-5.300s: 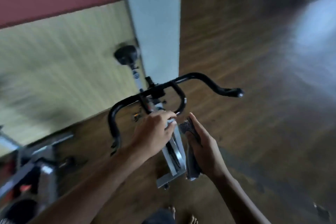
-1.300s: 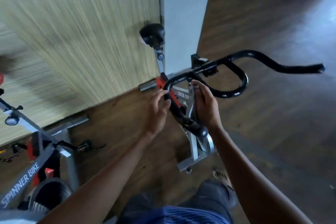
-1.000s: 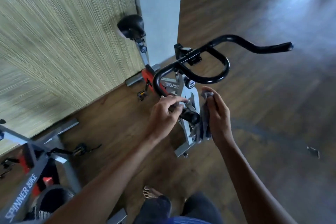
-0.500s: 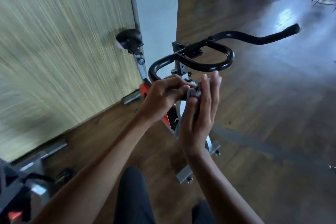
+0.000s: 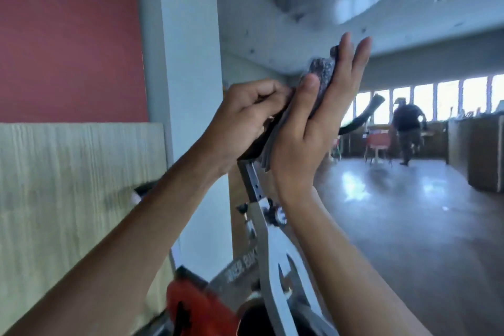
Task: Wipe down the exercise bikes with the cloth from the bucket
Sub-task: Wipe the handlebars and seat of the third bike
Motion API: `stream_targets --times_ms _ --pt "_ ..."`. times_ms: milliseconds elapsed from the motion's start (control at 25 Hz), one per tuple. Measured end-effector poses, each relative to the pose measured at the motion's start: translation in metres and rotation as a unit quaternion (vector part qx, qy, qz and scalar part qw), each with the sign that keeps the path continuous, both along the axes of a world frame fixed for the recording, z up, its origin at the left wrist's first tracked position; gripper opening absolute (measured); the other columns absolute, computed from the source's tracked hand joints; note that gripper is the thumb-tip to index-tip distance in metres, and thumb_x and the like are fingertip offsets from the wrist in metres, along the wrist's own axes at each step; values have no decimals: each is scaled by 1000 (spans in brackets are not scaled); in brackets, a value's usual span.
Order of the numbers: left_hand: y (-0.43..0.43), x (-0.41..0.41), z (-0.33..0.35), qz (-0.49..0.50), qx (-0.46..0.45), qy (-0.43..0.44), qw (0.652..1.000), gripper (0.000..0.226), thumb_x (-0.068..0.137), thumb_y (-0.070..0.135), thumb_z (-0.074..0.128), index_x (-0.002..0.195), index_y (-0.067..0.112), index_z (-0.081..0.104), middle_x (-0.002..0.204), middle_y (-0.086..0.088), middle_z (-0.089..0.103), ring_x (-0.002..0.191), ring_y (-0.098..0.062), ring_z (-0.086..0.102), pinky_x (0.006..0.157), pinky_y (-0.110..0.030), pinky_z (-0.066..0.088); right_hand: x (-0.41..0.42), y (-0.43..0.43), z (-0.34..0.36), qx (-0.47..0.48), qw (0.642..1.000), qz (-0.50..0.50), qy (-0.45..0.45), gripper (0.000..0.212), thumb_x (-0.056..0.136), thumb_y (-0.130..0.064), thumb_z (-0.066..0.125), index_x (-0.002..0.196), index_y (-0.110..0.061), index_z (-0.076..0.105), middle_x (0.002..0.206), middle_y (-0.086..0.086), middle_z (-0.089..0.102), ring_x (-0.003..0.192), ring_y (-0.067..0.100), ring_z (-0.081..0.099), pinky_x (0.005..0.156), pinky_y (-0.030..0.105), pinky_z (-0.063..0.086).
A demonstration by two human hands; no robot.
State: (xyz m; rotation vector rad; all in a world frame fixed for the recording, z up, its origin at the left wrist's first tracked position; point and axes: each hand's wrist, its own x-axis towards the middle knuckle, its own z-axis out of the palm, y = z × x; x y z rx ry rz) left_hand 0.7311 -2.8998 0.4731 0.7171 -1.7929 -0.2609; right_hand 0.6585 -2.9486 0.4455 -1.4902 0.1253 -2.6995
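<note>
- Fingers [image 5: 351, 68] of the right hand [image 5: 305, 139] stand straight and close together, pointing up, while its thumb presses the cloth [image 5: 321, 73] against the palm.
- The cloth is dark grey and folded. It lies flat along the right palm, and its lower edge hangs out below the thumb.
- The left hand [image 5: 242, 114] is just left of the right hand and touching it. Its fingers are curled tight round a dark part of the handlebar [image 5: 252, 148], with the knuckles against the cloth's edge.
- One black end of the handlebar juts out to the right, past the right wrist.
- The exercise bike [image 5: 268, 254] stands near, below both hands: a grey post with holes, a grey frame with lettering and a red part at the lower left.
- A white pillar [image 5: 188, 63] rises behind the hands, and a person [image 5: 407, 120] is far off on the shiny floor [image 5: 409, 226].
</note>
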Motion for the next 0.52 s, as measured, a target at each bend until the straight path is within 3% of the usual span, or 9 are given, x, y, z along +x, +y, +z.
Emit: stream_targets --times_ms 80,160,320,520 --pt "-9 5 -1 -20 -44 -28 998 25 102 10 48 91 3 69 77 0 69 70 -5 61 63 -14 46 5 -8 -1 -25 999 -17 -30 47 104 -3 41 150 5 31 163 25 12 153 30 16 122 28 18" --pt "-14 12 -2 -47 -75 -52 995 26 102 8 48 91 7 72 78 7 73 74 0 65 68 -12 47 10 -9 -2 -46 997 -26 -54 49 105 -7 42 153 -4 30 166 14 11 153 21 16 118 15 11" --pt "-19 19 2 -73 -101 -71 990 25 100 10 51 101 0 74 94 -10 77 87 -14 71 74 -19 53 16 -13 -3 -77 994 -25 -68 50 107 -14 41 155 -21 28 167 -5 9 151 1 11 117 10 11" --pt "-28 19 3 -53 -144 -63 986 24 99 13 56 99 0 76 96 -19 75 84 -16 67 73 -25 54 20 -27 -8 -109 990 -31 -81 51 108 -14 39 156 -17 25 167 -4 9 151 -2 8 115 9 14"
